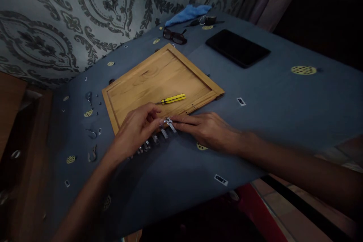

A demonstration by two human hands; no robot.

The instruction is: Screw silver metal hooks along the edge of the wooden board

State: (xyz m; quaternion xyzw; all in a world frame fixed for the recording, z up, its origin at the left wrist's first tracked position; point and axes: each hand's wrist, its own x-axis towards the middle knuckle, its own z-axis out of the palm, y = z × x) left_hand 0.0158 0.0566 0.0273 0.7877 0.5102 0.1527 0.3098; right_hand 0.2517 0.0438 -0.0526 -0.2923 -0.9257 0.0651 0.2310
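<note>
Pretty dim room here, with a big grey-and-black patterned curtain or wall covering [45, 41] behind a bench [283, 113] that's got a blue cover with yellow pineapples and little OBEY labels on it. Left hand [136, 124] is half curled, with a gap between thumb and index finger, and the thumb tip is right up against a shiny metal fitting [170, 123] at the near edge of a wooden panel [147, 75]. Right hand [211, 130] comes in from the other side, index and middle fingers stretched out flat with their tips at that same fitting; its thumb is hidden, so I can't tell if either hand is really pinching the thing or just touching it. Just left of the fitting, a row of similar metal pieces [155, 139] runs along that edge, some partly behind the left hand. A yellow-handled screwdriver [173, 98] lies on the panel, just beyond the fingers. Off to the left there are loose metal bits [92, 153] scattered on the cover, too blurry to make out. Past the panel's far corner sit some glasses [175, 37], then a crumpled blue cloth [187, 14], with a black tablet-like slab [237, 48] over to the right.
</note>
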